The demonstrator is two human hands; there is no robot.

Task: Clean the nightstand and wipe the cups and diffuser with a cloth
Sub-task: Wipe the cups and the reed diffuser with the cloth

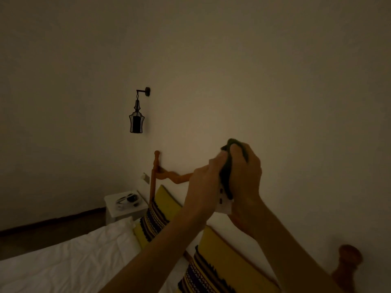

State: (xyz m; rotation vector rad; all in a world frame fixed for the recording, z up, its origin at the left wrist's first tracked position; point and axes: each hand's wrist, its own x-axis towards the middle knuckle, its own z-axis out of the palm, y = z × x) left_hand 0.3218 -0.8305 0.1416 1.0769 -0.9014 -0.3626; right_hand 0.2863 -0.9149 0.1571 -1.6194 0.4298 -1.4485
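Observation:
Both my hands are raised in front of the wall, above the bed. My left hand [202, 182] grips a small white object [224, 206] with a few dark marks; whether it is a cup or the diffuser I cannot tell. My right hand [246, 178] presses a dark green cloth [226, 174] over the top and side of that object. Most of the object is hidden by the cloth and fingers. A white nightstand [114, 217] stands far off at the other side of the bed, with some dim small items on top.
A white-sheeted bed [63, 261] fills the lower left. Two yellow striped pillows [157, 216] lean against a wooden headboard [176, 177]. A bedpost [347, 263] rises at the lower right. A dark lantern lamp [137, 120] hangs on the wall. The room is dim.

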